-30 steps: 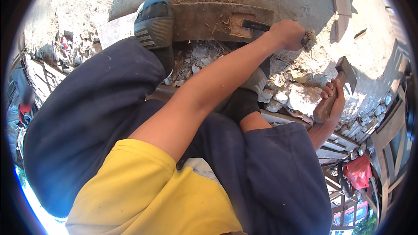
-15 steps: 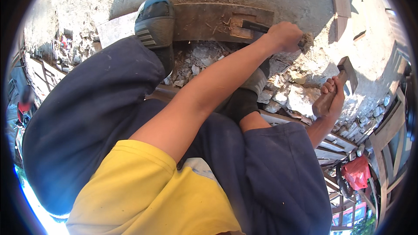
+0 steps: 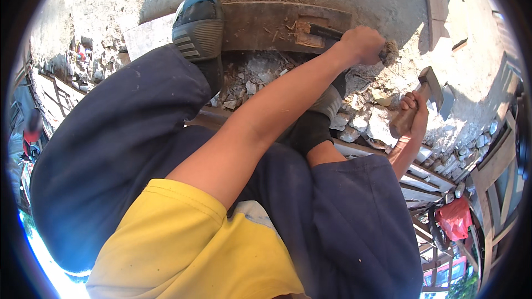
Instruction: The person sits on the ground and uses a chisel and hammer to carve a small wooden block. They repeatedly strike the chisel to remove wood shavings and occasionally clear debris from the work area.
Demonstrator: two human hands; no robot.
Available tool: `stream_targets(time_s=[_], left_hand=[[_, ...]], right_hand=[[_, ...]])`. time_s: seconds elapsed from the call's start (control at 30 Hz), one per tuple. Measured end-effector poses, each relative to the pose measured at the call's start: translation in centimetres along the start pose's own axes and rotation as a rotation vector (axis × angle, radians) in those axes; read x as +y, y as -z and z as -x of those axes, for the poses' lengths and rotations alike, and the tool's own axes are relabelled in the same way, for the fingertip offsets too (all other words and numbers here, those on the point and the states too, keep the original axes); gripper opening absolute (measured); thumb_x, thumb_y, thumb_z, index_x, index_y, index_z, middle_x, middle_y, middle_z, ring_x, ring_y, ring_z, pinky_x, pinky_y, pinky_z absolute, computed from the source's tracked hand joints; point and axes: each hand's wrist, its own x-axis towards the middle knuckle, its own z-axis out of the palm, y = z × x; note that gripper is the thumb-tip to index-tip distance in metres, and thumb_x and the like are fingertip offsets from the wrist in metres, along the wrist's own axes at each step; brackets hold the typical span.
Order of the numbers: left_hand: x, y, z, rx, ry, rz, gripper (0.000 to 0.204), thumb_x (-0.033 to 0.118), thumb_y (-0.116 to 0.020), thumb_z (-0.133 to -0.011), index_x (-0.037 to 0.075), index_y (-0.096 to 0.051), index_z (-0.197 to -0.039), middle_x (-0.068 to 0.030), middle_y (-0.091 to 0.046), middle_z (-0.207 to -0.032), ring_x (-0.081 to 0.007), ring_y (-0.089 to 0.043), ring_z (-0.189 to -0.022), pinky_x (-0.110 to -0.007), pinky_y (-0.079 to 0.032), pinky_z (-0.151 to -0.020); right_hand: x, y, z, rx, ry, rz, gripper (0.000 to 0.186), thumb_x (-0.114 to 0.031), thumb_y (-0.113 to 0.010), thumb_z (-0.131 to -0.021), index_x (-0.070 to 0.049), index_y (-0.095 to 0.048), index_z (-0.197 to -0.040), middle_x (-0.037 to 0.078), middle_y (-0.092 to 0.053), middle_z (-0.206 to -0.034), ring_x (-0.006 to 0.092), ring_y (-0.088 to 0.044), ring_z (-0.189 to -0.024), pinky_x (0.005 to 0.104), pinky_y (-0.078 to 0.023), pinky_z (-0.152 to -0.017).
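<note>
My left hand (image 3: 360, 44) grips a dark chisel (image 3: 326, 31), whose blade end lies in a rough rectangular recess (image 3: 306, 25) of pale wood cut in a dark board (image 3: 255, 27). A frayed handle end shows past the fist. My right hand (image 3: 415, 108) is closed round the wooden handle of a hammer (image 3: 429, 80), its metal head raised to the right of the chisel, apart from it. My left shoe (image 3: 197, 30) rests at the board's left part; my other foot (image 3: 327, 99) is beneath my left forearm. Wood chips are scattered on and around the board.
Broken concrete rubble (image 3: 371, 127) lies below the board and to the right. Loose planks (image 3: 435, 11) lie at the upper right. A slatted wooden structure (image 3: 493, 188) with a red plastic bag (image 3: 454, 216) is at the lower right, and more debris (image 3: 83, 61) lies at the left.
My right hand and the hammer have moved up and to the left, nearer the chisel. My left hand has shifted only slightly.
</note>
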Motion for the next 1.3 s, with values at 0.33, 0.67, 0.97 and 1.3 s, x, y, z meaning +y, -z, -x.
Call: stream_targets(time_s=[0.33, 0.67, 0.97, 1.3], left_hand=[[0.4, -0.1, -0.3, -0.039, -0.003, -0.077, 0.021, 0.017, -0.063, -0.066, 0.006, -0.068, -0.083, -0.0152, -0.066, -0.085, -0.032, -0.064, -0.084, -0.04, -0.052, -0.074], [-0.4, -0.2, 0.2, 0.017, 0.025, -0.107, 0.02, 0.017, -0.065, -0.064, 0.005, -0.068, -0.08, -0.014, -0.066, -0.084, -0.0319, -0.064, -0.083, -0.039, -0.052, -0.073], [1.1, 0.4, 0.7, 0.071, -0.12, -0.051, 0.025, 0.023, -0.065, -0.064, 0.002, -0.067, -0.078, -0.0167, -0.065, -0.079, -0.0326, -0.064, -0.078, -0.04, -0.052, -0.071], [4.0, 2.8, 0.5, 0.083, -0.043, 0.094, 0.027, 0.025, -0.067, -0.063, 0.003, -0.068, -0.078, -0.0186, -0.065, -0.079, -0.0331, -0.065, -0.078, -0.041, -0.052, -0.071]], right_hand=[[-1.5, 2.6, 0.9, -0.075, -0.029, -0.034, 0.023, -0.006, -0.054, -0.083, -0.001, -0.045, -0.104, 0.002, -0.044, -0.071, 0.0065, -0.043, -0.053, 0.022, -0.04, -0.045], [-0.3, -0.2, 1.1, -0.161, -0.157, 0.096, 0.024, -0.006, -0.053, -0.084, 0.0, -0.044, -0.105, 0.002, -0.044, -0.07, 0.0054, -0.042, -0.052, 0.0191, -0.037, -0.043], [-1.1, 3.2, 2.0, -0.019, -0.005, -0.148, 0.027, -0.007, -0.052, -0.085, 0.002, -0.042, -0.109, 0.001, -0.043, -0.072, 0.0049, -0.041, -0.053, 0.0189, -0.037, -0.044], [-0.6, 2.9, 3.7, 0.09, 0.031, -0.229, 0.03, -0.007, -0.053, -0.083, 0.002, -0.042, -0.11, 0.001, -0.043, -0.073, 0.0056, -0.042, -0.055, 0.0196, -0.037, -0.045]])
